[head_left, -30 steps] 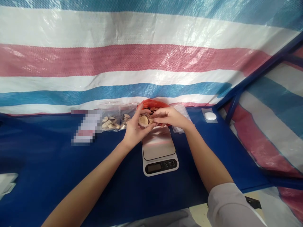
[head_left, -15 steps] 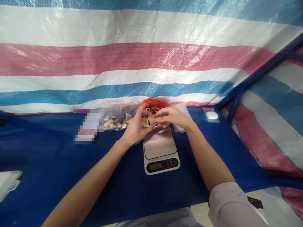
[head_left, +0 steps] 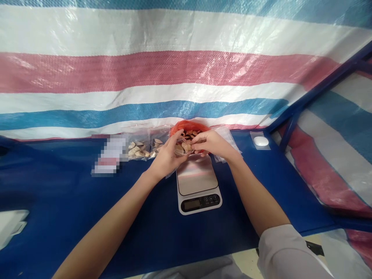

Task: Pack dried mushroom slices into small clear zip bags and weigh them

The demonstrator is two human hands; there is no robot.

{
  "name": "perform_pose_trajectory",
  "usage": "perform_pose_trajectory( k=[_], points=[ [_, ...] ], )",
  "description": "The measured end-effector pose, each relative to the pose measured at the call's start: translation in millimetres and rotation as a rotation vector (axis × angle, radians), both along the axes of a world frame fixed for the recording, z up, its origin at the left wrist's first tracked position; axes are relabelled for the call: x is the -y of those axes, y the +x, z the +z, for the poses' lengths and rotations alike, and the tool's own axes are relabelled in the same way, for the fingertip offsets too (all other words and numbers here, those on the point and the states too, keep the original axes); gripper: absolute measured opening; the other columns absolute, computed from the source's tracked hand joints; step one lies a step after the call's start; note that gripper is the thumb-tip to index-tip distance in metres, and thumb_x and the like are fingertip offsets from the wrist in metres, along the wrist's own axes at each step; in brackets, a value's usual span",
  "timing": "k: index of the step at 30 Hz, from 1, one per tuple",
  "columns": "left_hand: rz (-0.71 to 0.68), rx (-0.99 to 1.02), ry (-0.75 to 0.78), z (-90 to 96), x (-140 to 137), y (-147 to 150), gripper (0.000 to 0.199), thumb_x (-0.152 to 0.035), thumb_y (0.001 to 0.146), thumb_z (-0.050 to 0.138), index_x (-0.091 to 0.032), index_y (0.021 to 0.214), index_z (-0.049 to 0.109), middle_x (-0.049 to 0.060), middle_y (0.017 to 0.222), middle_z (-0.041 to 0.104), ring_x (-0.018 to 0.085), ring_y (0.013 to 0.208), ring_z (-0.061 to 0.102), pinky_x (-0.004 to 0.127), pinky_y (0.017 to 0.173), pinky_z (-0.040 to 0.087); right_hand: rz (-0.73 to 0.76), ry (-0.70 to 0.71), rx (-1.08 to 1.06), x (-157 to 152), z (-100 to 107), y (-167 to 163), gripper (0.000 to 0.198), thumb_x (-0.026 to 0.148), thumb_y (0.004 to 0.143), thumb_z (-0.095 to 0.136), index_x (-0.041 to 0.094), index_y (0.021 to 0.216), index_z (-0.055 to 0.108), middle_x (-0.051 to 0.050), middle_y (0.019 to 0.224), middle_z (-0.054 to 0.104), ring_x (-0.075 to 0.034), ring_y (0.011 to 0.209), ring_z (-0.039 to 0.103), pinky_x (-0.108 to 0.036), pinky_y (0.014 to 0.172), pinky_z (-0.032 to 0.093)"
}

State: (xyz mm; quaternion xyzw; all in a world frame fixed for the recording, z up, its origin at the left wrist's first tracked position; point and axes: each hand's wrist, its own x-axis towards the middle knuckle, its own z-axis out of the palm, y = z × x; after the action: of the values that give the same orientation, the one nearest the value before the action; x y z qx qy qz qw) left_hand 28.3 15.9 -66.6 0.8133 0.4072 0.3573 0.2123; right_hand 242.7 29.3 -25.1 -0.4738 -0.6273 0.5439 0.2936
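My left hand [head_left: 166, 158] is closed around a clear plastic bag [head_left: 179, 150] with tan dried slices inside, held above the back of a kitchen scale [head_left: 200, 190]. The fingers of my right hand [head_left: 209, 142] are bent together at the bag's mouth, against a tan slice [head_left: 186, 146]. Whether they grip that slice or the bag's edge is partly hidden. Just behind both hands stands an open red bag [head_left: 190, 126] full of dark-edged dried slices. The scale's steel plate carries nothing, and its display looks dark.
Left of my hands lie two clear bags of dried slices [head_left: 138, 150] [head_left: 157, 144]. A blurred-out card [head_left: 109, 157] is beside them. Flat clear bags [head_left: 228, 143] lie at right, with a white oval object [head_left: 260, 141] farther over. A striped sheet [head_left: 162, 69] hangs behind the blue table [head_left: 151, 240].
The right fingers have shifted slightly at the mouth of the clear bag, and the slices in it sit a little differently. Both hands stay in nearly the same place.
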Motion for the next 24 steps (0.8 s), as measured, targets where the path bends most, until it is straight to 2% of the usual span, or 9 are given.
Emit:
perform_pose_trajectory(
  k=[3, 7, 11, 13, 15, 19, 21, 24],
  points=[
    [0.016, -0.025, 0.01, -0.2, -0.8, -1.4, 0.076, -0.034, 0.084, 0.071, -0.023, 0.151, 0.036, 0.013, 0.137, 0.062, 0.029, 0.124, 0.063, 0.045, 0.105, 0.052, -0.043, 0.027, 0.004, 3.2, 5.0, -2.4, 0.003, 0.017, 0.074, 0.075, 0.018, 0.077, 0.077, 0.0, 0.064, 0.069, -0.01, 0.052, 0.061, -0.021, 0.048, 0.051],
    [0.022, -0.038, 0.03, 2.6, -1.2, -3.3, 0.071, -0.036, 0.085, 0.071, -0.022, 0.148, 0.04, 0.013, 0.137, 0.062, 0.029, 0.124, 0.063, 0.046, 0.104, 0.052, -0.078, -0.024, -0.065, 6.8, 11.9, -3.5, 0.007, 0.021, 0.076, 0.077, 0.017, 0.083, 0.076, -0.002, 0.07, 0.072, -0.011, 0.058, 0.065, -0.02, 0.05, 0.053],
    [0.005, 0.009, 0.015, 5.9, -1.3, -2.4, 0.072, -0.034, 0.084, 0.072, -0.023, 0.147, 0.04, 0.011, 0.132, 0.065, 0.028, 0.119, 0.066, 0.044, 0.102, 0.054, -0.048, -0.023, -0.095, 6.1, 11.1, -4.7, 0.011, 0.025, 0.079, 0.076, 0.018, 0.087, 0.073, -0.001, 0.074, 0.071, -0.011, 0.059, 0.065, -0.021, 0.052, 0.053],
    [0.013, 0.048, 0.0, 6.2, -1.3, -0.8, 0.071, -0.034, 0.084, 0.073, -0.023, 0.147, 0.04, 0.01, 0.129, 0.067, 0.027, 0.118, 0.066, 0.042, 0.102, 0.054, -0.015, 0.021, -0.062, 5.0, 8.6, -4.8, 0.014, 0.027, 0.081, 0.074, 0.018, 0.092, 0.073, -0.002, 0.078, 0.073, -0.012, 0.062, 0.065, -0.023, 0.055, 0.054],
    [0.031, 0.088, -0.008, 6.0, -1.4, 0.5, 0.07, -0.035, 0.084, 0.073, -0.023, 0.145, 0.041, 0.011, 0.127, 0.068, 0.027, 0.118, 0.066, 0.041, 0.101, 0.054, -0.003, 0.139, -0.007, 4.6, 6.5, -4.4, 0.019, 0.029, 0.083, 0.072, 0.019, 0.099, 0.074, -0.003, 0.087, 0.075, -0.015, 0.071, 0.068, -0.026, 0.062, 0.056],
    [0.024, 0.138, -0.022, 5.7, -1.5, 0.8, 0.077, -0.038, 0.083, 0.074, -0.022, 0.148, 0.036, 0.012, 0.127, 0.067, 0.027, 0.117, 0.067, 0.042, 0.099, 0.055, -0.02, 0.489, 0.178, 8.1, 8.2, -3.9, 0.019, 0.026, 0.085, 0.069, 0.023, 0.103, 0.076, -0.005, 0.11, 0.075, -0.019, 0.093, 0.07, -0.032, 0.082, 0.055],
    [0.005, 0.142, -0.035, 6.2, -1.4, -0.1, 0.082, -0.037, 0.083, 0.074, -0.022, 0.151, 0.031, 0.012, 0.127, 0.067, 0.028, 0.117, 0.066, 0.043, 0.099, 0.054, 0.044, 0.616, 0.279, 11.1, 12.1, -5.2, 0.017, 0.024, 0.087, 0.068, 0.025, 0.102, 0.077, -0.004, 0.117, 0.073, -0.021, 0.1, 0.069, -0.034, 0.086, 0.053],
    [-0.026, 0.141, -0.046, 7.2, -1.0, -1.4, 0.085, -0.029, 0.081, 0.074, -0.023, 0.152, 0.029, 0.012, 0.127, 0.065, 0.028, 0.117, 0.066, 0.043, 0.099, 0.054, 0.168, 0.744, 0.41, 14.1, 17.6, -8.8, 0.017, 0.021, 0.089, 0.066, 0.026, 0.1, 0.077, -0.003, 0.118, 0.074, -0.022, 0.11, 0.066, -0.034, 0.092, 0.05]
  ],
)
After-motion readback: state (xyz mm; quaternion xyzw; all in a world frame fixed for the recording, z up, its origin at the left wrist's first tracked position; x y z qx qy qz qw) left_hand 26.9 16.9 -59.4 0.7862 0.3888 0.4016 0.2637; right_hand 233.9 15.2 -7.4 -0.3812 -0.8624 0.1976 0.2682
